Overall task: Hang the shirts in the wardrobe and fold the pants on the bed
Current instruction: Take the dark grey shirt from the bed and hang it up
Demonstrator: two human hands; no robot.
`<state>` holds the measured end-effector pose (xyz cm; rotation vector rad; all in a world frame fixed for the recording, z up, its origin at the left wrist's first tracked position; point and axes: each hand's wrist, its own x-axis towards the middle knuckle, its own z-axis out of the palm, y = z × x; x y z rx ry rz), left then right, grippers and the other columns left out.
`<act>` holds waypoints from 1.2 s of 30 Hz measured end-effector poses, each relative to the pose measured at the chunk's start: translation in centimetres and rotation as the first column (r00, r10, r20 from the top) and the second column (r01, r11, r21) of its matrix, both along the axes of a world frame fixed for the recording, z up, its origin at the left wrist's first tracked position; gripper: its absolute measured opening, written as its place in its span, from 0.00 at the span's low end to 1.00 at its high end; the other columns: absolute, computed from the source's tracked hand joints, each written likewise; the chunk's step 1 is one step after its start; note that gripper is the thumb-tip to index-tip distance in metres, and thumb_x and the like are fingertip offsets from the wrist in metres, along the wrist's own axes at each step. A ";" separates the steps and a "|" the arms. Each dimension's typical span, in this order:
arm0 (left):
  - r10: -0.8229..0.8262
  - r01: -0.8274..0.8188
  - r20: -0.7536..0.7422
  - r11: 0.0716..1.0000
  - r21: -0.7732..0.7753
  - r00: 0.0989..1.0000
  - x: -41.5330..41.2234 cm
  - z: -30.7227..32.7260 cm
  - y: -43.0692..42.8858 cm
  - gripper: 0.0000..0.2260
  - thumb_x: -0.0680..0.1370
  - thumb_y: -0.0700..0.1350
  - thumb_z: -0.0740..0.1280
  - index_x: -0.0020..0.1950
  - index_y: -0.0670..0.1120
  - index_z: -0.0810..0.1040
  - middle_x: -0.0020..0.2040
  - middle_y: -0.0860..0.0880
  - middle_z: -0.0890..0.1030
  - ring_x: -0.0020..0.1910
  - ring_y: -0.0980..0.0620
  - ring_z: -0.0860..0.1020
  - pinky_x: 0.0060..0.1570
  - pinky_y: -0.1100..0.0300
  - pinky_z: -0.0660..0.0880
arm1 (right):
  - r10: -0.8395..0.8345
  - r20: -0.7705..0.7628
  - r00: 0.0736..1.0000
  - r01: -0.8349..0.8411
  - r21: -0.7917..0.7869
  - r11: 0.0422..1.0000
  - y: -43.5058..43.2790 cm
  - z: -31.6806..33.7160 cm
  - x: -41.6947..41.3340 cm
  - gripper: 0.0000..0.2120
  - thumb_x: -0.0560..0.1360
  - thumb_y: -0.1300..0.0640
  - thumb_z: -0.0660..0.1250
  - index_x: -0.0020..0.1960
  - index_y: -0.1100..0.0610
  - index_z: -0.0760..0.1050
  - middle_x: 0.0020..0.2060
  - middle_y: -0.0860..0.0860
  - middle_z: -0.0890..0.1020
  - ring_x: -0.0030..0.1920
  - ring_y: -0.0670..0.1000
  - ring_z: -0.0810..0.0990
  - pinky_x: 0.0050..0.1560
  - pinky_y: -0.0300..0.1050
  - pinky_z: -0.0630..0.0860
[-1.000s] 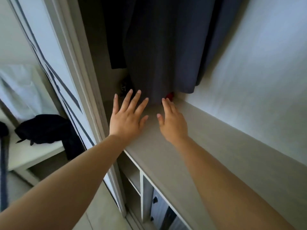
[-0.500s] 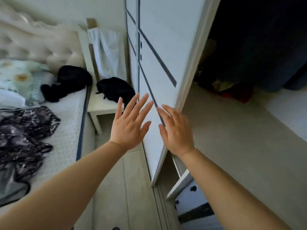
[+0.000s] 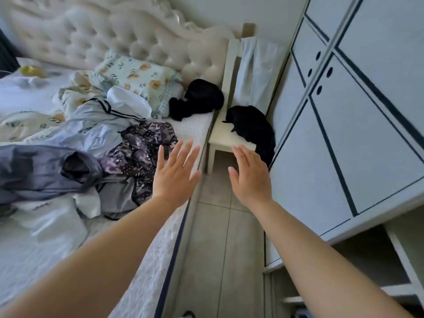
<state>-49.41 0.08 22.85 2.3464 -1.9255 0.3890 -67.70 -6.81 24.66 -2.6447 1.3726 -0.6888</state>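
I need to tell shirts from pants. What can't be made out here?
Head view:
- black bundle on the bed: crumpled and dark, type unclear.
- black garment on the chair: same, draped over the seat edge.
- grey garment: cut off by left edge.
- wardrobe interior: behind its door.

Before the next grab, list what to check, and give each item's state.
1. Left hand free: ok; open, holds nothing.
2. Right hand free: ok; open, holds nothing.
3. Garment within reach: probably ok; the patterned garment lies just past the left hand's fingers.
4. Shirt or pants: cannot tell; it is crumpled.
5. Folding room on the bed: not ok; the heap and bedding cover most of it.
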 end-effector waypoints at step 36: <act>0.769 -0.632 -0.163 0.610 0.479 0.618 32.1 -13.4 1.3 0.18 0.79 0.51 0.60 0.67 0.50 0.72 0.66 0.49 0.71 0.70 0.48 0.62 0.72 0.41 0.45 | 0.630 -0.214 0.747 -0.439 0.554 0.708 -7.4 -15.3 43.8 0.21 0.79 0.52 0.57 0.70 0.54 0.63 0.68 0.51 0.66 0.67 0.53 0.64 0.64 0.50 0.64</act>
